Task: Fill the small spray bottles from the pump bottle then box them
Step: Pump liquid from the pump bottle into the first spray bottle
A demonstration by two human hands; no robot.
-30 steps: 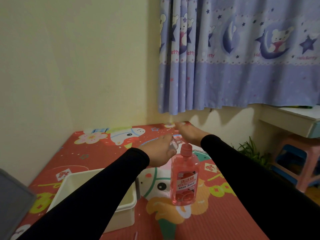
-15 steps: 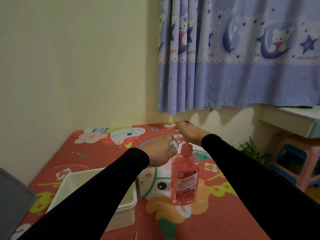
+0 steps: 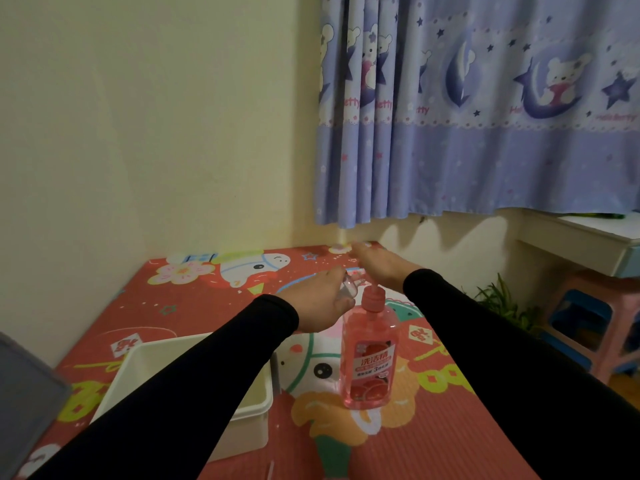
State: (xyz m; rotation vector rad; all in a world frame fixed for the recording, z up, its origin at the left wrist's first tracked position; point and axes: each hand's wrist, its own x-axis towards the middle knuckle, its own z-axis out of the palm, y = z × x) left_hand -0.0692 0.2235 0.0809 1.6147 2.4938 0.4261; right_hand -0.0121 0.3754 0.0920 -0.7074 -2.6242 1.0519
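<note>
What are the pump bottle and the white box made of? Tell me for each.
Pump bottle: looks like clear glossy plastic, since pink liquid shows through under a printed label.
White box: probably opaque moulded plastic, smooth, with a rolled rim and rounded corners. Dim light leaves its finish uncertain.

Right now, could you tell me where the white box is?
In the head view the white box sits low and left on the red mat, under the left sleeve and left of the pump bottle.

Sleeves: plain black, long, close-fitting, one on each arm, without visible markings.
Cuffs: end at the wrists, just behind the fingers.
Left hand [image 3: 320, 303]: bare, no glove.
Right hand [image 3: 379, 266]: bare, no glove.
</note>
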